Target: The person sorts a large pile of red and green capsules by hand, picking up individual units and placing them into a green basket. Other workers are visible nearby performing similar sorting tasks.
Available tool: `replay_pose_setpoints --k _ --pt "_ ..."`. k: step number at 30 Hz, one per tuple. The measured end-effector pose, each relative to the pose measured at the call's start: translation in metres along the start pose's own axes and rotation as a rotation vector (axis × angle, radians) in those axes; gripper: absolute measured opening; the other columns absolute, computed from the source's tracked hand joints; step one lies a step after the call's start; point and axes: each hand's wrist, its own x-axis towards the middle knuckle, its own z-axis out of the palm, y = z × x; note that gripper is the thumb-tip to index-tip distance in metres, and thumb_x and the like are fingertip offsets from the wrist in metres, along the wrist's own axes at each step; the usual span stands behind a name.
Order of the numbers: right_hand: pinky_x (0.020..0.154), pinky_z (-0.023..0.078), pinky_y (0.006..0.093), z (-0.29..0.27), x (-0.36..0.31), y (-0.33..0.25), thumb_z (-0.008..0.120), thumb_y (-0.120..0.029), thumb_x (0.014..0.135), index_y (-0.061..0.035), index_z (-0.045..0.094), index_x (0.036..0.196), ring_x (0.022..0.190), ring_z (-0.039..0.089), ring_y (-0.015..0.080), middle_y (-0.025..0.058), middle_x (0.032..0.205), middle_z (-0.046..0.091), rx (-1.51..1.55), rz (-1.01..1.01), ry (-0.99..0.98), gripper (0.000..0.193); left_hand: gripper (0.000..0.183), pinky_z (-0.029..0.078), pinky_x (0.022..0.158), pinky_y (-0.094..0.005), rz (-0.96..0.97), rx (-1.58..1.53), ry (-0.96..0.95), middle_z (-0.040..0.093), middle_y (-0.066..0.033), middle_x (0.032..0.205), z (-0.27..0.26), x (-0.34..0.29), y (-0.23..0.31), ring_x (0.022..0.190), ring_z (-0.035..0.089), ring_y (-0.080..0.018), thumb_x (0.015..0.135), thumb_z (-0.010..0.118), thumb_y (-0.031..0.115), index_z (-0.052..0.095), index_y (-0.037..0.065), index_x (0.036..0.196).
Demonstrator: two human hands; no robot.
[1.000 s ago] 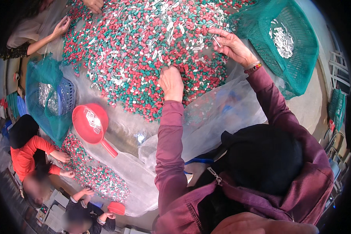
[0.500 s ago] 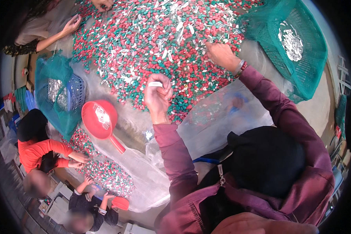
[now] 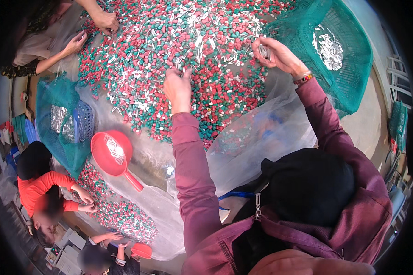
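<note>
A broad heap of small red, green and white pebble-like pieces (image 3: 147, 59) is spread out in front of me, with slim white strips scattered through it. My left hand (image 3: 178, 91) reaches over the middle of the heap, back upward. Its fingers are bent down at the pieces, and whatever they hold is hidden. Farther right, my right hand (image 3: 284, 57) is raised above the heap's edge, palm turned partly up. Its fingers curl round what looks like a white strip (image 3: 264, 50).
A green net-lined basket (image 3: 353, 78) holding white strips stands at the right. At left are a netted blue basket (image 3: 85, 120) and a red long-handled scoop (image 3: 106, 156) with white strips. Co-workers' hands (image 3: 106, 22) work at the far left; others sit around a smaller heap (image 3: 128, 217).
My left hand has turned over and moved forward onto the heap; its white strip no longer shows. My right hand has lifted and turned palm up, nearer the green basket.
</note>
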Motion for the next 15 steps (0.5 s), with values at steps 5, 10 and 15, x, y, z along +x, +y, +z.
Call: replay_pose_setpoints --k 5,10,15 --pt "0.066 0.049 0.0328 0.009 0.041 0.023 0.059 -0.039 0.089 -0.0033 0.063 0.093 0.07 0.059 0.0192 0.0078 0.079 0.063 -1.152 -0.054 0.342 0.037 0.034 0.049 0.075 -0.0475 0.181 0.263 -0.107 0.067 -0.0223 0.09 0.027 -0.017 0.004 0.088 0.064 -0.0395 0.087 0.063 0.031 0.057 0.001 0.101" --pt "0.073 0.052 0.0416 0.036 0.076 0.057 0.058 -0.031 0.089 -0.003 0.063 0.098 0.087 0.065 0.0341 0.0189 0.089 0.067 -1.719 0.011 0.299 0.03 0.022 0.048 0.064 -0.0429 0.33 0.059 -0.13 0.061 -0.0235 0.071 0.018 -0.037 -0.011 0.069 0.063 -0.0355 0.092 0.054 0.02 0.059 -0.001 0.089" --pt "0.069 0.051 0.046 0.06 0.073 0.081 0.052 -0.024 0.092 -0.0019 0.054 0.107 0.084 0.064 0.0372 0.0186 0.084 0.066 -1.569 -0.059 -0.048 0.027 0.035 0.027 0.041 -0.0224 -0.276 -1.012 -0.346 0.036 0.0035 0.056 -0.012 -0.057 -0.034 0.05 0.038 -0.008 0.1 0.044 0.033 0.055 0.005 0.083"
